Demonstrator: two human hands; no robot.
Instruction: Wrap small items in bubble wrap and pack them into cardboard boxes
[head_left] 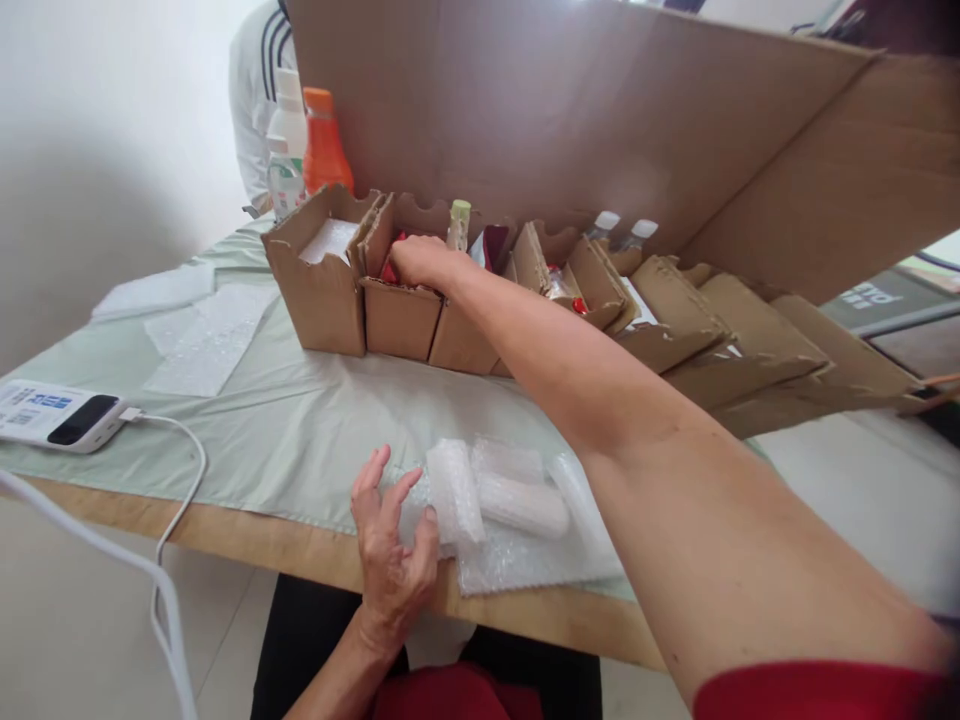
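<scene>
My right hand [424,260] reaches across into a cardboard compartment [403,320], its fingers curled down at a red packet [393,258]; the fingertips are partly hidden. By the table's front edge, my left hand [395,545] is open with fingers spread, beside a bubble wrap bundle [454,490]. A pale, rounded long item [525,503] lies wrapped on a flat sheet of bubble wrap [517,570], partly behind my right forearm. I cannot make out what is inside the wrap.
Cardboard bins [315,300] stand in a row before a tall cardboard panel [525,110]. An orange bottle [324,145] and white bottles [287,125] stand behind. Left are bubble wrap sheets [206,335] and a white device [67,415] with a cable [199,450]. Another person's sleeve [251,100] shows.
</scene>
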